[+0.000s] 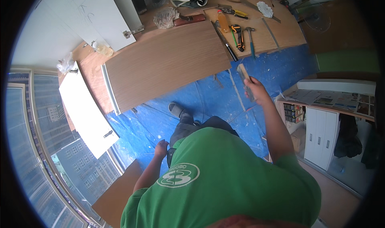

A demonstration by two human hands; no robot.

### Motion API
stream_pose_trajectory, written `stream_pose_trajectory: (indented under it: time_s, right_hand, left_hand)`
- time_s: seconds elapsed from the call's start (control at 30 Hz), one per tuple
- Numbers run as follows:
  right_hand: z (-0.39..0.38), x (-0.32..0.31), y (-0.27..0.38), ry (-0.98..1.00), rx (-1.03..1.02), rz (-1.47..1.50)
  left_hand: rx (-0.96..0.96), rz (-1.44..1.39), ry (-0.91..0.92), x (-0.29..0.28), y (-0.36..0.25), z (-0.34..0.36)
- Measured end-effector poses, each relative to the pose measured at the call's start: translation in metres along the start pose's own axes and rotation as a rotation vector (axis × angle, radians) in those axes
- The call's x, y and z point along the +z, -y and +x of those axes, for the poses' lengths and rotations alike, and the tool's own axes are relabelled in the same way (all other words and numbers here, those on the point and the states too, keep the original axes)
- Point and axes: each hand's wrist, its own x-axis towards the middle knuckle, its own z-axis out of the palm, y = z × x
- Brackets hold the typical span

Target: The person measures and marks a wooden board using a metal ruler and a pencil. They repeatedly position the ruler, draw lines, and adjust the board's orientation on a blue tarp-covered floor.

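Note:
My right hand (257,90) is raised above the blue floor sheet, its fingers wrapped round a narrow wooden block (242,72). The block's far end is bare, pale wood, and its lower part is darker beside my fingers. My left hand (161,148) hangs low beside my thigh, near the sheet; it is small in view and its fingers are mostly hidden. Ahead of me a large wood-grain panel (168,63) lies on the work surface, apart from both hands. To its right are a hammer (250,41), a yellow-and-black tool (238,37) and a black-handled tool (230,51).
Blue sheeting (212,95) covers the floor around my feet. A white panel (86,111) leans at the left by the windows. Farther back are an orange drink bottle (223,21), yellow-handled snips (236,13) and a white cabinet door (86,15). Shelving (321,130) stands at the right.

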Motion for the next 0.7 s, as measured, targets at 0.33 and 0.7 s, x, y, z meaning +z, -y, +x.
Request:
stream_pose_trajectory:
  time_s: [0.33, 0.7]
  right_hand:
    - [-0.099, 0.153, -0.113, -0.453, -0.534, -0.75]
    - [-0.227, 0.361, -0.126, 0.166, -0.292, -0.136]
  left_hand:
    - [0.278, -0.143, -0.285, -0.058, -0.053, -0.072]
    - [0.464, -0.604, 0.218, -0.118, -0.145, -0.092]
